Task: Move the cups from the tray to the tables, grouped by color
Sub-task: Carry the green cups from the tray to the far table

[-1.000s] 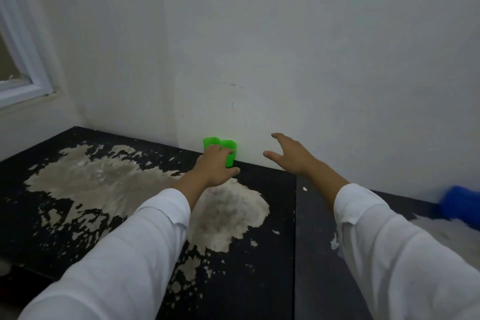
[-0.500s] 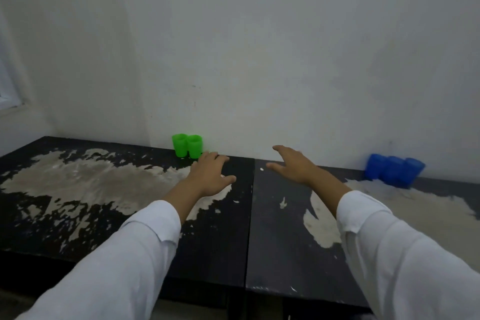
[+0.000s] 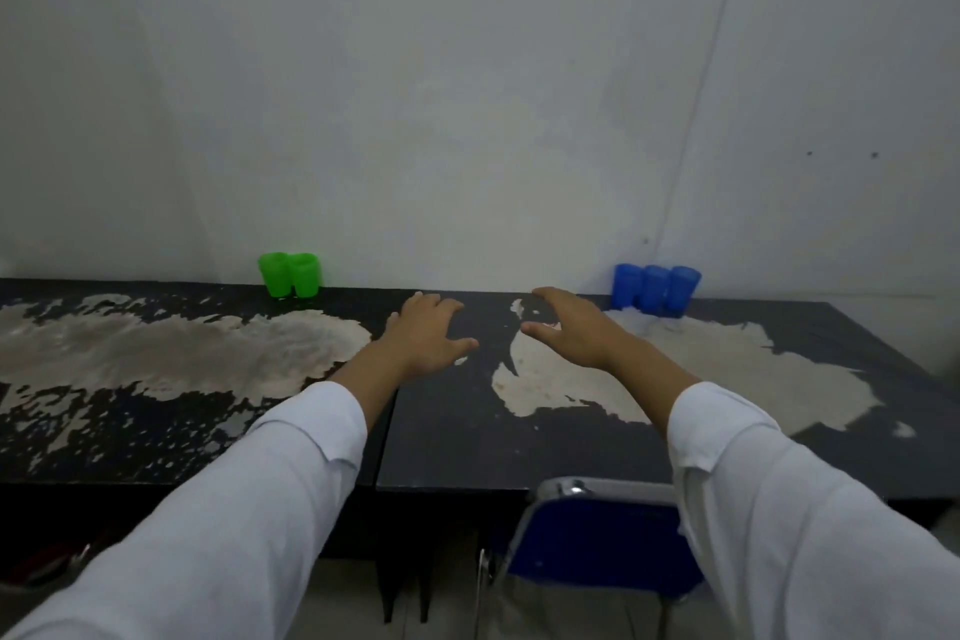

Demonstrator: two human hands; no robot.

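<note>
Two green cups (image 3: 289, 274) stand side by side at the back of the left table (image 3: 130, 426), against the wall. Three blue cups (image 3: 654, 288) stand in a row at the back of the right table (image 3: 597, 452). My left hand (image 3: 428, 335) hovers palm down, fingers spread, over the seam between the tables, holding nothing. My right hand (image 3: 569, 327) hovers beside it over the right table, also empty, left of the blue cups. No tray is in view.
Both black tabletops have large worn pale patches. A blue chair (image 3: 602, 530) with a metal frame stands in front of the right table. A white wall rises right behind the tables.
My left hand let go of the green cups and drew back to the right. The view swung right and pulled away, bringing the blue cups and the chair into sight.
</note>
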